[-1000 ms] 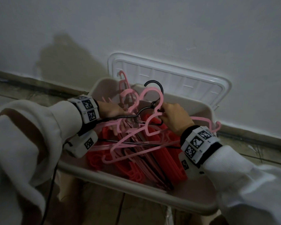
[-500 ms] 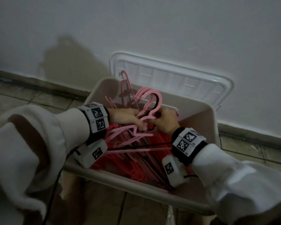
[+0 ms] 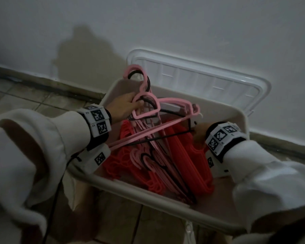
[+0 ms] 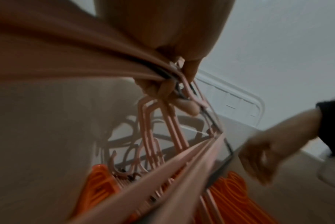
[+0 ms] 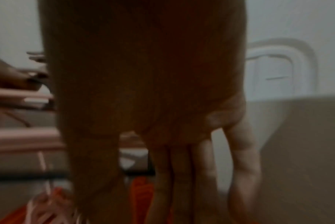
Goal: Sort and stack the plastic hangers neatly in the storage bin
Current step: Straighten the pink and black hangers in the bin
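A beige storage bin holds red hangers with pink and black ones lying on top of them. My left hand grips a bundle of pink and black hangers at the necks, just below the hooks, which stick up over the bin's back left rim. In the left wrist view the fingers curl round those necks. My right hand is at the bundle's right end, beside the corner of a black hanger. Its fingers point down, straight, with nothing in them.
The bin's white lid leans against the white wall behind it. The bin stands on a brown box over a tiled floor. A black cable hangs from my left wrist.
My right hand has let go of the hooks and moved right to the bundle's end. The left hand has shifted back and left, tilting the bundle with its hooks up.
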A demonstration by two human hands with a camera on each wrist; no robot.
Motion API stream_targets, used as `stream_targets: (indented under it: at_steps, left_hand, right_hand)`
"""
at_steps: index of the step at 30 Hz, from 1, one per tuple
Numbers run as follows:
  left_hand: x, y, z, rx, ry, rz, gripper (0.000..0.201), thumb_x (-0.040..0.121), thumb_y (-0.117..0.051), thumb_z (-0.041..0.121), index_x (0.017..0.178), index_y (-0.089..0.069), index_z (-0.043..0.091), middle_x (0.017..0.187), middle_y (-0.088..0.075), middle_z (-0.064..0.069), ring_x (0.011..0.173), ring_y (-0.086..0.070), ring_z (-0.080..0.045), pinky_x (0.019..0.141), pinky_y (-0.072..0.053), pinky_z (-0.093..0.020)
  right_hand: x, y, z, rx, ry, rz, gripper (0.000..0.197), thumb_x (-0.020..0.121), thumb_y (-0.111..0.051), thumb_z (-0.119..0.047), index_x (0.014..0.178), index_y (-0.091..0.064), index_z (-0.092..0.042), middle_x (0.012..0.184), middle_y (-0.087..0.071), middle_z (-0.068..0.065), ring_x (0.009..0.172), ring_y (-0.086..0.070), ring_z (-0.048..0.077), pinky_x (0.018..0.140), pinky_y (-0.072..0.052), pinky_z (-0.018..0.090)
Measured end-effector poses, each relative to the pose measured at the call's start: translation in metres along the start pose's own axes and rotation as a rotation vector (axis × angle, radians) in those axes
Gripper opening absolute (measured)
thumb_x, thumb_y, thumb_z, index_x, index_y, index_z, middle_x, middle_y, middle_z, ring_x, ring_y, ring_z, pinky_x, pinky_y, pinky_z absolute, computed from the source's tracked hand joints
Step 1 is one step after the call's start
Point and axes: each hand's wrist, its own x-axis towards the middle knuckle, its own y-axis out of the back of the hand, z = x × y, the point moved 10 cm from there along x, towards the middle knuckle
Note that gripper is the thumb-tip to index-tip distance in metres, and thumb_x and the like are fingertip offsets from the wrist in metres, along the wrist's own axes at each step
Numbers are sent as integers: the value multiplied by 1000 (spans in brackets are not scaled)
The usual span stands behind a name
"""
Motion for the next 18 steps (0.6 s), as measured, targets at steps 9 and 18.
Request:
stream_targets:
  at_steps: [9, 18]
  left_hand:
    - [-5, 22, 15, -291, -34, 80, 13, 100, -38, 14, 95, -44, 5, 59, -44, -5, 26, -44, -7, 30, -34, -20]
    - [-8, 35, 3, -446, 18, 152, 14, 101, -38, 16, 90, -46, 11, 59, -44, -5, 24, -44, -9, 29, -31, -15]
  right_hand:
    - [24, -31, -66, 68, 161, -28, 40, 89, -57, -16, 126, -49, -1, 128, -54, 17, 118, -51, 30, 95, -41, 32]
    - [34, 21, -85, 392, 272, 251, 51, 90, -57, -22, 135, -41, -3, 138, -44, 18, 123, -47, 32, 103, -37, 42]
